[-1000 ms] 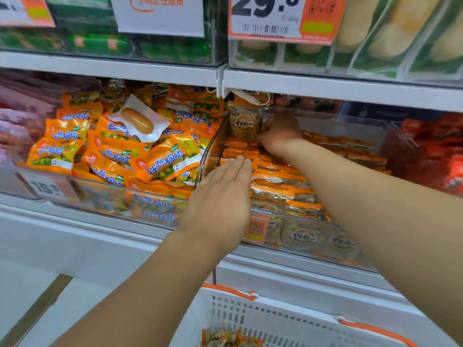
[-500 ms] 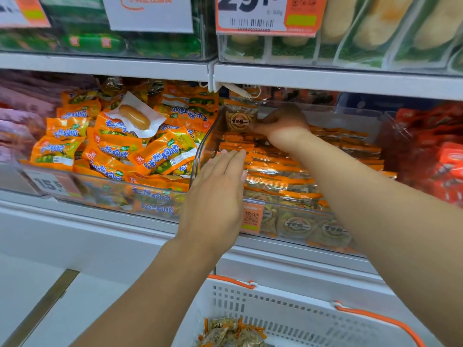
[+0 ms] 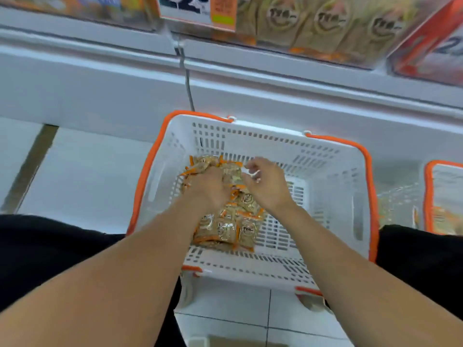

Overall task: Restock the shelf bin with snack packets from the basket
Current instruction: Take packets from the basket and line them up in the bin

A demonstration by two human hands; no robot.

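Down from the bin into the basket now: left hand gripping a bunch of packets, right hand loosely curled, empty, just beside.

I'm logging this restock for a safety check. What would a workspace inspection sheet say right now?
Surface: pale tiled floor.
Job's things: white basket with orange handles; snack packets piled on its left side.
Clutter: second orange-rimmed basket at right edge.
Hands: left hand grips a bunch of packets; right hand hovers beside it, fingers loosely curled, holding nothing.
Cables: thin grey cord hanging down the shelf front.
Surroundings: shelf bin of packets above; price tag.
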